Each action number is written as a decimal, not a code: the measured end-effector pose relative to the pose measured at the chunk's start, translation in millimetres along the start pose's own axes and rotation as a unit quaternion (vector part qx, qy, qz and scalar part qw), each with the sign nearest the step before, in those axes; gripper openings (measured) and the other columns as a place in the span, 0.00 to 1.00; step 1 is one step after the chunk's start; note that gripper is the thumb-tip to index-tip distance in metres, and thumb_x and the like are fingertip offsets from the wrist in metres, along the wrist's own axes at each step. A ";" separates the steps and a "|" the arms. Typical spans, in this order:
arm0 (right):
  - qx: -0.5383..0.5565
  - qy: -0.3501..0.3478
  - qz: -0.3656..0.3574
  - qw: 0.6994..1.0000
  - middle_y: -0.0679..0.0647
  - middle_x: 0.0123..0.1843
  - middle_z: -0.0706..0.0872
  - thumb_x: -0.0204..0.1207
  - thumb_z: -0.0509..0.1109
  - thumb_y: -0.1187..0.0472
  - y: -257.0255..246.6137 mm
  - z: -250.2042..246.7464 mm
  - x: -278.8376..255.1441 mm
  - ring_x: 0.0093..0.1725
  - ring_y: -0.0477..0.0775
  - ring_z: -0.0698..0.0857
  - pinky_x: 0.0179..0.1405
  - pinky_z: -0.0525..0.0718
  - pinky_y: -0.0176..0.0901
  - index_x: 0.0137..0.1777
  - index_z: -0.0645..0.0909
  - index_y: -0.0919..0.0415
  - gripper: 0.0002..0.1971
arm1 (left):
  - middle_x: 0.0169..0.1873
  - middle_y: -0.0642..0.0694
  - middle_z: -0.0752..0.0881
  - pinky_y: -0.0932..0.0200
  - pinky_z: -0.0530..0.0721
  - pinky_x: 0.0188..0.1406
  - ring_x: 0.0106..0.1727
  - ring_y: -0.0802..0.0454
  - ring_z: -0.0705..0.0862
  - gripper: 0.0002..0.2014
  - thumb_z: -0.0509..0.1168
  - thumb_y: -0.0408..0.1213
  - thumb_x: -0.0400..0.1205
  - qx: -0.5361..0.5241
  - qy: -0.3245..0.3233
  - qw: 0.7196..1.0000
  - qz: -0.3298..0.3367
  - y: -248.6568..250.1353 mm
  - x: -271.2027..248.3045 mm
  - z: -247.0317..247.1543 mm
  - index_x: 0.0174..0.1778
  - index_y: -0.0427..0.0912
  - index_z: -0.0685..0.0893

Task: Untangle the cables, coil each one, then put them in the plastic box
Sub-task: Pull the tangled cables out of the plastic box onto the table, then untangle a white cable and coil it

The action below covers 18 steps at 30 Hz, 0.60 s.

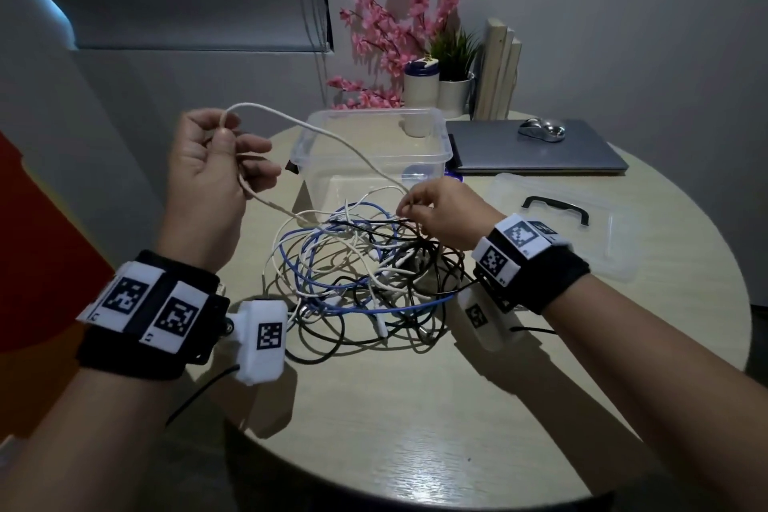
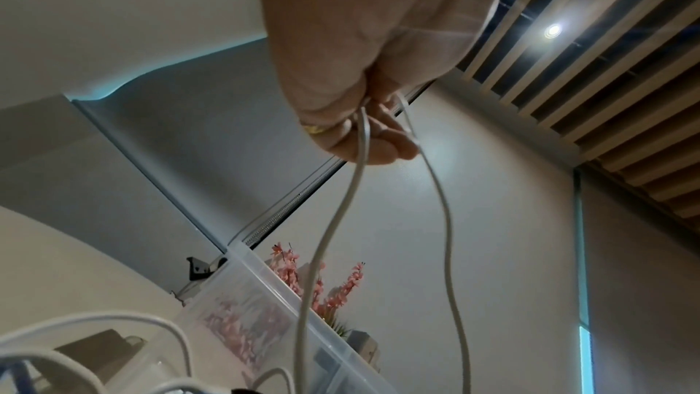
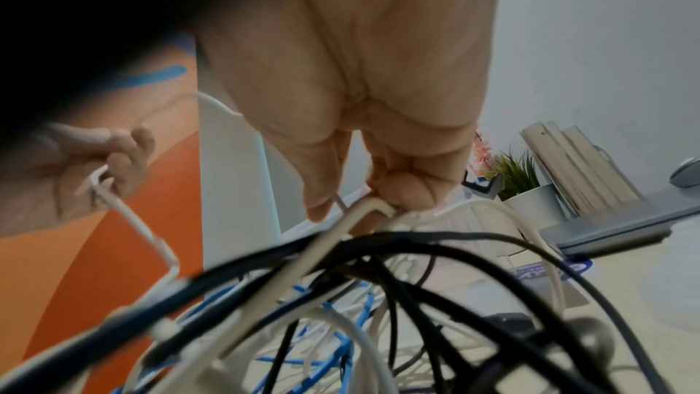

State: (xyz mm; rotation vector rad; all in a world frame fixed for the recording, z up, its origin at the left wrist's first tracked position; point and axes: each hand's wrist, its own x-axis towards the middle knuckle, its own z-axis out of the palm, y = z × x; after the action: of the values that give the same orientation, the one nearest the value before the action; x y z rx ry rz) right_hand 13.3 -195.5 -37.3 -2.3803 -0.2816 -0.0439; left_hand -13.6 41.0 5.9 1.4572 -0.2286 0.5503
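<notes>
A tangle of white, blue and black cables (image 1: 357, 278) lies on the round table (image 1: 457, 428), in front of the clear plastic box (image 1: 374, 145). My left hand (image 1: 220, 166) is raised to the left of the box and grips a loop of a white cable (image 1: 332, 135); two strands hang from its fingers (image 2: 378, 143). That cable arcs over the box down to my right hand (image 1: 432, 212), which pinches it at the top of the pile. In the right wrist view, the fingertips (image 3: 409, 193) nip the white cable (image 3: 363, 205) above the black strands.
The box lid (image 1: 582, 229) with a black handle lies at the right. Behind it a closed laptop (image 1: 536, 150) carries a mouse (image 1: 540, 129). A white cup (image 1: 419, 91), potted plant (image 1: 455, 66), pink flowers (image 1: 395, 33) and wooden slats (image 1: 498, 71) stand at the back.
</notes>
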 end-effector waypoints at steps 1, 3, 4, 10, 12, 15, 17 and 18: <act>0.027 0.014 0.008 1.000 0.53 0.44 0.88 0.81 0.66 0.62 -0.7 -2.4 0.2 0.39 0.48 0.84 0.40 0.80 0.43 0.48 0.87 0.60 0.08 | 0.34 0.50 0.84 0.64 0.82 0.30 0.27 0.57 0.81 0.13 0.46 0.31 0.90 0.029 0.025 0.999 -0.023 -2.8 1.8 -1.3 0.48 0.50 0.72; 0.093 0.047 0.017 0.994 0.58 0.44 0.87 0.82 0.64 0.63 -2.6 -8.6 -0.5 0.36 0.52 0.84 0.38 0.85 0.50 0.49 0.86 0.62 0.08 | 0.42 0.48 0.85 0.65 0.80 0.36 0.37 0.55 0.83 0.12 0.49 0.31 0.89 0.119 0.050 0.989 -0.074 -13.2 6.7 -6.0 0.55 0.48 0.75; 0.127 0.060 0.017 0.990 0.58 0.43 0.86 0.83 0.63 0.64 -3.9 -11.2 -0.9 0.36 0.53 0.85 0.36 0.86 0.47 0.50 0.85 0.64 0.09 | 0.51 0.47 0.85 0.63 0.80 0.42 0.47 0.53 0.83 0.13 0.51 0.32 0.88 0.192 0.047 0.976 -0.090 -17.6 8.8 -8.0 0.62 0.48 0.76; 0.198 0.107 -0.008 0.974 0.56 0.39 0.87 0.80 0.68 0.66 -17.5 -13.8 -0.5 0.39 0.55 0.85 0.47 0.87 0.50 0.55 0.87 0.64 0.08 | 0.80 0.52 0.65 0.41 0.61 0.80 0.80 0.49 0.64 0.30 0.61 0.47 0.81 0.445 -0.185 0.873 0.073 -2.0 -11.2 25.1 0.80 0.59 0.62; 0.161 0.128 -0.037 0.978 0.59 0.42 0.89 0.78 0.70 0.66 -21.3 -16.6 -1.1 0.41 0.59 0.87 0.52 0.86 0.53 0.57 0.87 0.63 0.10 | 0.69 0.52 0.79 0.58 0.78 0.64 0.65 0.49 0.81 0.25 0.61 0.47 0.83 0.360 -0.242 0.899 0.053 -1.2 -19.5 43.0 0.78 0.57 0.68; 0.137 0.170 -0.067 0.974 0.52 0.43 0.89 0.77 0.71 0.66 -24.5 -25.2 -3.1 0.42 0.49 0.87 0.49 0.87 0.43 0.56 0.88 0.63 0.10 | 0.37 0.46 0.86 0.62 0.74 0.37 0.36 0.69 0.78 0.11 0.61 0.45 0.85 0.338 -0.259 0.904 0.041 -2.1 -25.2 60.2 0.59 0.49 0.84; 0.127 0.187 -0.076 0.971 0.46 0.39 0.87 0.77 0.71 0.63 -22.8 -30.4 -3.3 0.38 0.43 0.84 0.42 0.83 0.37 0.51 0.89 0.60 0.07 | 0.29 0.40 0.81 0.60 0.67 0.34 0.29 0.68 0.70 0.11 0.59 0.44 0.86 0.318 -0.250 0.911 0.079 -0.4 -23.9 62.4 0.47 0.48 0.86; 0.118 0.184 -0.070 0.973 0.45 0.37 0.86 0.77 0.71 0.62 -21.0 -31.5 -3.7 0.36 0.42 0.82 0.38 0.80 0.35 0.49 0.89 0.58 0.05 | 0.27 0.44 0.78 0.59 0.68 0.36 0.28 0.66 0.70 0.12 0.58 0.44 0.87 0.290 -0.244 0.921 0.088 2.1 -23.6 62.1 0.45 0.49 0.86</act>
State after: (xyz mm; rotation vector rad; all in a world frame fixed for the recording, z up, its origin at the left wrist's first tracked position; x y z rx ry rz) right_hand 6.6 -202.5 -0.5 -2.0637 -0.2590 -0.4851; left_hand -23.7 -24.7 4.1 2.1619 -0.6366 0.4031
